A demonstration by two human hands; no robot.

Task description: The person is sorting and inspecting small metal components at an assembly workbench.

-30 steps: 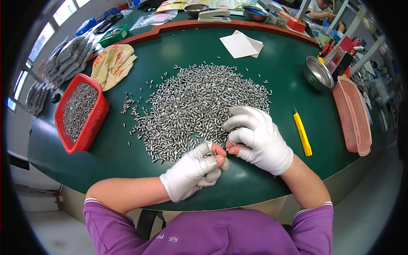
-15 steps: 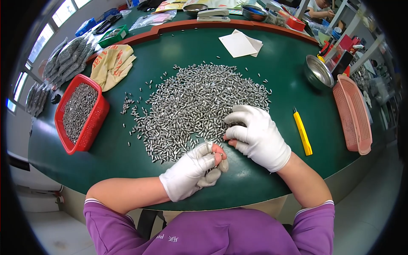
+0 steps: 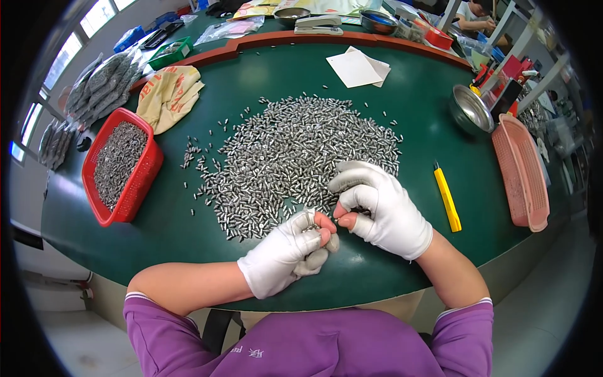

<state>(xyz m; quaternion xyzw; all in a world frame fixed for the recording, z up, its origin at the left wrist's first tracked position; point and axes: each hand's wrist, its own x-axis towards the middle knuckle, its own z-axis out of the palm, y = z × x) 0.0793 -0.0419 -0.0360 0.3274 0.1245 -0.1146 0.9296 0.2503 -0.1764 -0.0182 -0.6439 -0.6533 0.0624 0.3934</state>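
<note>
A wide heap of small shiny metal parts [image 3: 301,144], short and cylindrical, covers the middle of the green table. My left hand [image 3: 289,251], in a white glove with bare thumb and fingertips, is closed at the heap's near edge. Its curled fingers hide most of what they hold. To its right, my right hand [image 3: 380,204], gloved the same way, pinches thumb and index finger together around what looks like one of the small metal parts. Both hands' fingertips are close to each other but apart.
A red basket [image 3: 154,164] full of similar parts stands left, near a cloth bag [image 3: 168,100]. On the right lie a yellow cutter knife [image 3: 446,198], a metal bowl [image 3: 471,108] and a pink basket [image 3: 520,173]. White paper [image 3: 353,68] lies far back. Another person [image 3: 474,19] sits beyond.
My right hand has drawn back slightly from the heap's edge, its thumb and index finger now pinched together. The left hand stays almost in place, still closed.
</note>
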